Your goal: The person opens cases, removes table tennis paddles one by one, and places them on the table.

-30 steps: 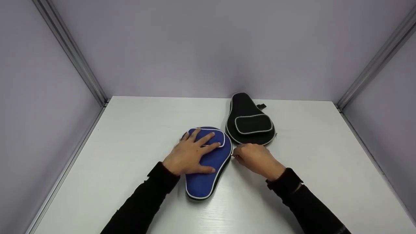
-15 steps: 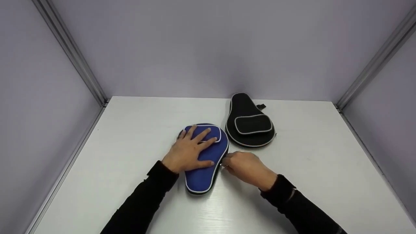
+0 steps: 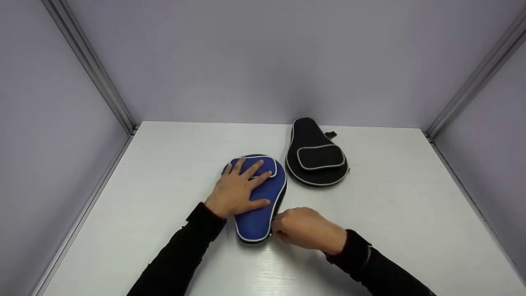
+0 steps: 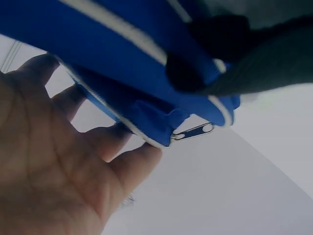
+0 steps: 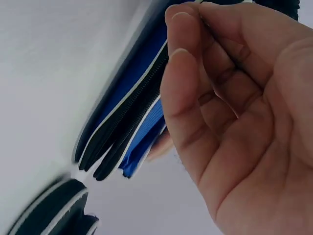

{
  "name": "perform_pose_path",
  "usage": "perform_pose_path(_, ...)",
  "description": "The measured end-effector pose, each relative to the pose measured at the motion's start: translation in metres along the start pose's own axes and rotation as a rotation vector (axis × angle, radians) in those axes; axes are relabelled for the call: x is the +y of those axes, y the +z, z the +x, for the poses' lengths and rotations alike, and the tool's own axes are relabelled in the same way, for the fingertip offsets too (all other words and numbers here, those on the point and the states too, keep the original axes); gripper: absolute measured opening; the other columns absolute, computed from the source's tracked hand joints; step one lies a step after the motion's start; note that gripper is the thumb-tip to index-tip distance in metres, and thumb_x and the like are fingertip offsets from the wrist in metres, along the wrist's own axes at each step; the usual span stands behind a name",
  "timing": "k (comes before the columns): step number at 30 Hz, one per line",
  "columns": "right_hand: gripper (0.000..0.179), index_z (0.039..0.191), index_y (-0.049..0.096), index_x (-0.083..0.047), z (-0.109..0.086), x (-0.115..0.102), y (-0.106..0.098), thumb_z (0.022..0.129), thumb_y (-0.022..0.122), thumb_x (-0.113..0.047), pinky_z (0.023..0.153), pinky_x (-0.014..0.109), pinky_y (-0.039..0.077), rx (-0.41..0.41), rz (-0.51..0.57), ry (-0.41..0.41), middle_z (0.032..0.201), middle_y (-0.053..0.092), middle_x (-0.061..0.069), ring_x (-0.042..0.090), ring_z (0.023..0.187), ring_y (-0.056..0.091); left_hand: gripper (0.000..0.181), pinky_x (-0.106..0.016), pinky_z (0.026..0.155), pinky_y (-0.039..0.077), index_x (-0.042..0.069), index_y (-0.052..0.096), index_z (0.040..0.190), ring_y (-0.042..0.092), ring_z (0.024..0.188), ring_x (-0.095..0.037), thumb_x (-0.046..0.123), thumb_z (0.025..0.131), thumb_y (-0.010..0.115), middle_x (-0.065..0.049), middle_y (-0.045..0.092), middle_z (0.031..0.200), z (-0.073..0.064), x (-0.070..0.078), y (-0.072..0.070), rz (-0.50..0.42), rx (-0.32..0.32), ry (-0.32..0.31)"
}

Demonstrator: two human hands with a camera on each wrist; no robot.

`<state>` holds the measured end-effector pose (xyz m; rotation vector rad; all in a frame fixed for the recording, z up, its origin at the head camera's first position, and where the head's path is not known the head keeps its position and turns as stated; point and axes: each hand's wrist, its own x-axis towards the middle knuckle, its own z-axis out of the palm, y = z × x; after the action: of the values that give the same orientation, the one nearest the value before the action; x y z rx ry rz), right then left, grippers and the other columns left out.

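A blue paddle-shaped case (image 3: 250, 224) with white piping and black sides lies on the white table, its narrow end towards me. My left hand (image 3: 236, 191) rests on its wide end with fingers spread, partly covering the front pocket (image 3: 269, 164). My right hand (image 3: 306, 230) is at the case's right side near the narrow end, thumb and fingers pinching the side zipper's pull, mostly hidden by the fingers. In the right wrist view the toothed zipper edges (image 5: 129, 107) stand apart. The left wrist view shows a metal pocket zipper pull (image 4: 193, 132) near the left fingertips.
A black case (image 3: 318, 158) of the same shape, with grey piping and a pocket, lies behind and right of the blue one. The white tabletop (image 3: 164, 164) meets pale walls (image 3: 263, 61) at the back and both sides.
My right hand has travelled along the case's right side from the wide part towards the narrow end. The blue case and left hand have shifted slightly away and left.
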<state>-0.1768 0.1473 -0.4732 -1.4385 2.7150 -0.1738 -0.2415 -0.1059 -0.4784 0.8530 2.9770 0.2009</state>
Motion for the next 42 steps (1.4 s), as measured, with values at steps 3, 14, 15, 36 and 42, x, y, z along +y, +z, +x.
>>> perform_pose_path(3, 0.013, 0.091, 0.084, -0.017, -0.002, 0.008, -0.003, 0.094, 0.087, -0.005, 0.058, 0.029, 0.056, 0.049, -0.035, 0.04, 0.086, 0.082, -0.004, 0.013, 0.073, 0.075, 0.088, -0.083, 0.141, 0.03, 0.034, 0.045, 0.183, 0.026, 0.179, -0.06, 0.078, 0.109, 0.063, -0.009, 0.034, 0.196, -0.001, -0.003, -0.003, 0.0, 0.0, -0.048)
perform_pose_path(14, 0.021, 0.079, 0.075, -0.016, -0.014, 0.058, -0.003, 0.091, 0.088, -0.005, 0.05, 0.041, 0.056, 0.236, -0.167, 0.211, 0.076, 0.075, -0.001, 0.024, 0.067, 0.075, 0.09, -0.082, 0.141, 0.031, 0.027, 0.038, 0.186, 0.025, 0.181, -0.055, 0.076, 0.113, 0.059, -0.015, 0.031, 0.196, -0.01, -0.024, -0.018, 0.016, -0.073, -0.159)
perform_pose_path(15, 0.02, 0.08, 0.076, -0.015, -0.014, 0.063, -0.003, 0.091, 0.089, -0.004, 0.052, 0.044, 0.059, 0.255, -0.179, 0.235, 0.077, 0.077, 0.0, 0.026, 0.068, 0.076, 0.091, -0.082, 0.141, 0.033, 0.026, 0.038, 0.186, 0.027, 0.181, -0.055, 0.075, 0.113, 0.06, -0.015, 0.031, 0.196, -0.011, -0.024, -0.019, 0.02, -0.074, -0.157)
perform_pose_path(36, 0.01, 0.091, 0.083, -0.009, -0.019, 0.087, 0.006, 0.099, 0.089, -0.008, 0.054, 0.055, 0.063, 0.252, -0.136, 0.414, 0.087, 0.083, 0.011, 0.039, 0.072, 0.08, 0.098, -0.083, 0.139, 0.034, 0.037, 0.041, 0.184, 0.021, 0.18, -0.06, 0.078, 0.103, 0.077, -0.001, 0.036, 0.195, -0.007, 0.001, -0.009, 0.157, -0.099, 0.02)
perform_pose_path(42, 0.012, 0.089, 0.081, -0.01, -0.02, 0.087, 0.004, 0.097, 0.088, -0.006, 0.056, 0.057, 0.064, 0.258, -0.131, 0.407, 0.086, 0.082, 0.01, 0.039, 0.074, 0.08, 0.091, -0.081, 0.14, 0.035, 0.038, 0.042, 0.184, 0.022, 0.18, -0.06, 0.078, 0.107, 0.07, -0.001, 0.041, 0.193, -0.003, 0.0, -0.005, 0.163, -0.086, -0.002)
